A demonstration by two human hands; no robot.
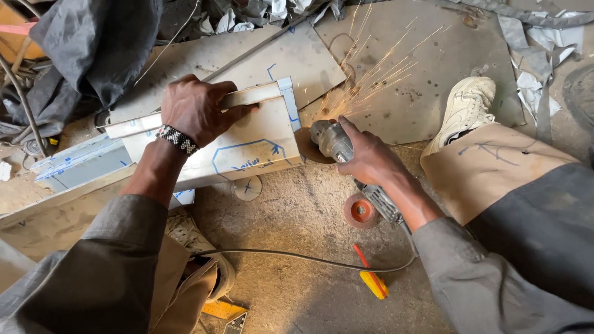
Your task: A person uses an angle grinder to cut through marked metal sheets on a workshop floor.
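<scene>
Folded sheet-metal piece [247,139]: pale, box-like, marked with blue pen lines; lies on the floor left of centre, long axis running left to right with the right end slightly farther off. Its right end meets the grinder disc.

Left hand [195,108]: on top of the piece at its far edge, fingers closed over the folded rim, pressing it down. Beaded wristband [178,140] at the wrist.

Right hand [370,158]: just right of the piece, fingers wrapped round the body of an angle grinder [334,141]. This hand is the nearer to the cut end. The disc touches the piece's right end at the near corner; sparks [371,77] fly to the far right over a flat metal sheet [433,74].

Grinder cable [309,258]: runs from the tool toward the near left across the floor.

Loose items: a spare reddish disc [360,211] under the right wrist; a yellow-handled tool [373,281] nearer still; a pale shoe [464,111] at right.

Hard to make out: the exact contact line, masked by the disc and the glare; the grinder's rear body, covered by the right hand and forearm; the piece's left end, overlapped by other sheets.
</scene>
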